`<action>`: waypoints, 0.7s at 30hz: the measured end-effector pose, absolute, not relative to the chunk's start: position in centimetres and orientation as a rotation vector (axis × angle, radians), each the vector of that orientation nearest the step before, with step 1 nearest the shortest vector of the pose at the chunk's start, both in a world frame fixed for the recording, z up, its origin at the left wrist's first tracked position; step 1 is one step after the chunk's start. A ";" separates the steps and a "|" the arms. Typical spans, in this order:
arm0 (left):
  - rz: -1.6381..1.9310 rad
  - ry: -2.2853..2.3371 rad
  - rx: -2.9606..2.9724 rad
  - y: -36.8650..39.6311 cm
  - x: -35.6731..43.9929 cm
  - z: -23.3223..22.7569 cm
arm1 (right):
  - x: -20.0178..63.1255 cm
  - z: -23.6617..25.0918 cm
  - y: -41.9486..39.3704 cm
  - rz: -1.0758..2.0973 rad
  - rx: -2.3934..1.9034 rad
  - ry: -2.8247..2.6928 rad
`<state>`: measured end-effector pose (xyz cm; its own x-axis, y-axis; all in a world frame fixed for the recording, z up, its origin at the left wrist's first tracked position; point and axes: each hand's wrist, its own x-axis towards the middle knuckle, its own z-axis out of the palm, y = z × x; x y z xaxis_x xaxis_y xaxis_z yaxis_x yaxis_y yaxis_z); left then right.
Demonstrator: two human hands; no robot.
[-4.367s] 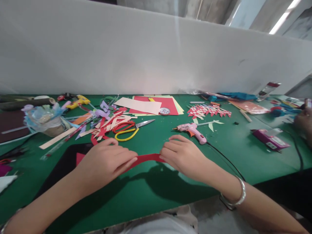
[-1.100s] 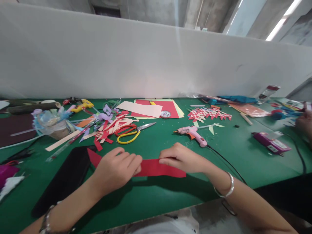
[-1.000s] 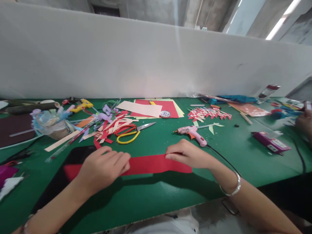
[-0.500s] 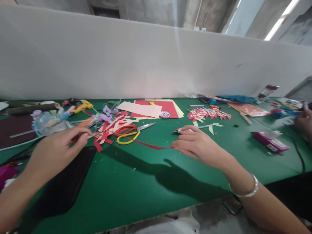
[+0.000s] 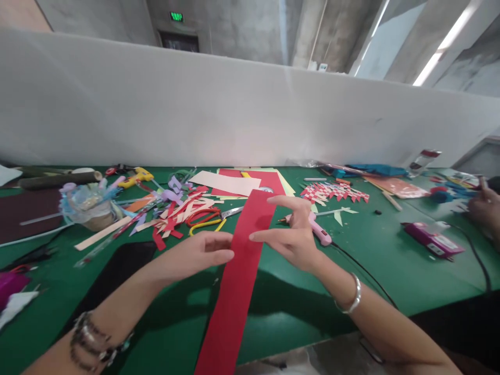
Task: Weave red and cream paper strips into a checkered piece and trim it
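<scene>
A long, wide red paper strip (image 5: 240,281) stands tilted in front of me, its lower end running out of the bottom of the view. My left hand (image 5: 203,254) pinches its left edge, thumb in front and fingertips partly behind. From the other side, my right hand (image 5: 297,234) has a fingertip at the upper right edge and another digit across the front face. Behind the strip lie scissors (image 5: 233,212) with red and yellow handles. A heap of cut red and pale paper strips (image 5: 183,208) is left of them.
A pink glue gun (image 5: 321,230) with a black cord lies behind my right hand. Further right is a purple device (image 5: 433,240). A black flat object (image 5: 121,276) lies under my left arm. Red paper sheets (image 5: 273,179) lie near the white partition (image 5: 242,114). Another person's hand (image 5: 488,205) is at far right.
The narrow red strip that hung from my right hand is gone from it. A wide red strip is now between my hands, which have come together near the middle.
</scene>
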<state>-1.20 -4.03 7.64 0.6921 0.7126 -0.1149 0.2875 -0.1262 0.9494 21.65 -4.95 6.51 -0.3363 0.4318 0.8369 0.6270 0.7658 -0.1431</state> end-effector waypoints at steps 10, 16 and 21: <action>0.466 1.028 1.741 -2.8 -0.5 7.8 | 22.1 6.3 -4.0 0.389 -0.853 -1.839; 0.515 1.164 2.085 -3.7 1.2 8.3 | 20.8 6.5 -4.6 0.815 -0.938 -1.669; 0.493 1.160 2.277 -3.9 2.2 8.3 | 20.1 7.0 -3.3 0.942 -0.989 -1.469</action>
